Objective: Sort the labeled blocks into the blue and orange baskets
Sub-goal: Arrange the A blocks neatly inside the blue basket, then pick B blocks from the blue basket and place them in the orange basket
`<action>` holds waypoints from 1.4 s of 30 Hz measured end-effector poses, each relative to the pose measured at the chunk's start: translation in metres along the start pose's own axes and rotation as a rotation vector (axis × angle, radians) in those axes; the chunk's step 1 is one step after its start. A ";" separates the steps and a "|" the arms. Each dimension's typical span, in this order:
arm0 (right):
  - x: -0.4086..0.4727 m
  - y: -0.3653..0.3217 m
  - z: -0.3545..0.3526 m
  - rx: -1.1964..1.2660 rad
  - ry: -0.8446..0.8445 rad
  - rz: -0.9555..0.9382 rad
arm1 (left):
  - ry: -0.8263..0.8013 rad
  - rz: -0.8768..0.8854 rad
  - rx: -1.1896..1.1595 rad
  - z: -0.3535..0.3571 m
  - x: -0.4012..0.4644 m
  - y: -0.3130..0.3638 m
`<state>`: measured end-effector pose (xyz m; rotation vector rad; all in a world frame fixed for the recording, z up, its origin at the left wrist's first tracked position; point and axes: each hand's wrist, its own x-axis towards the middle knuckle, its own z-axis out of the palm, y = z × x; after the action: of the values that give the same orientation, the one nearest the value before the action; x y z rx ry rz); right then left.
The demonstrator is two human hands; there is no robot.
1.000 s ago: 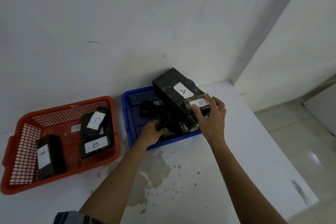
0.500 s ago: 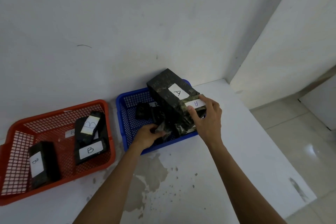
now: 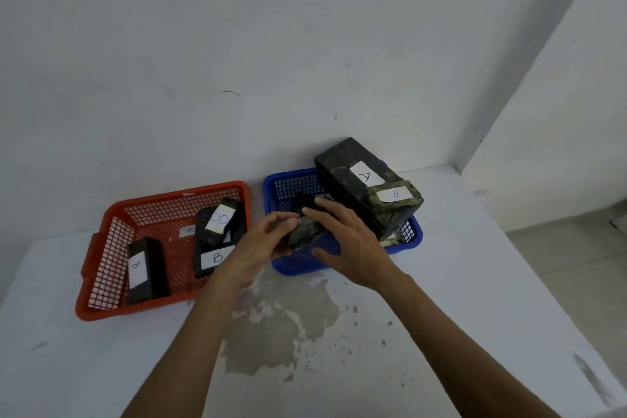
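A: Well, what is seen on the white table [image 3: 441,332]?

B: Two mesh baskets are set side by side against the wall [image 3: 237,44], the orange basket [image 3: 101,248] on the left and the blue basket [image 3: 412,236] on the right, just apart from each other.

A: And the blocks?

B: In the orange basket, dark blocks labelled B are laid: one B block [image 3: 146,270] near the front left, a second B block [image 3: 212,260] at the front right, and a third B block [image 3: 219,220] tilted on top of it. A further label is glimpsed on the basket floor behind them. In the blue basket, a tall A block [image 3: 353,180] is leaned toward the back, and a second A block [image 3: 395,202] is rested against its right side, above the rim.

A: How are the hands placed?

B: Both are held over the blue basket's front left part. A small dark block [image 3: 305,231] is gripped there: the left hand [image 3: 261,248] is curled round its left end, and the right hand [image 3: 346,241] is laid over it with fingers stretched and thumb below. Its label cannot be seen.

A: Anything else?

B: A patch of worn paint [image 3: 281,326] is spread across the table in front of the baskets.
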<state>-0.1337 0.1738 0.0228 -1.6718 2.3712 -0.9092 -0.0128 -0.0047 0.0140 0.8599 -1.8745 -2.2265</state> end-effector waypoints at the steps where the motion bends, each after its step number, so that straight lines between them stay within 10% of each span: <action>1: 0.002 -0.003 0.002 0.059 -0.001 -0.004 | -0.017 0.001 -0.019 -0.003 -0.007 0.001; 10: 0.016 -0.018 -0.003 0.544 -0.115 0.248 | 0.036 0.095 0.069 -0.016 -0.043 0.012; 33: 0.005 -0.022 0.032 0.574 -0.167 0.316 | 0.049 0.143 0.325 -0.034 -0.046 -0.030; 42: 0.031 0.047 -0.059 0.290 0.441 0.565 | -0.009 0.091 0.343 -0.013 -0.015 -0.043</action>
<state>-0.2087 0.1812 0.0542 -0.6821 2.5792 -1.5040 0.0177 0.0000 -0.0223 0.7880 -2.2905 -1.8898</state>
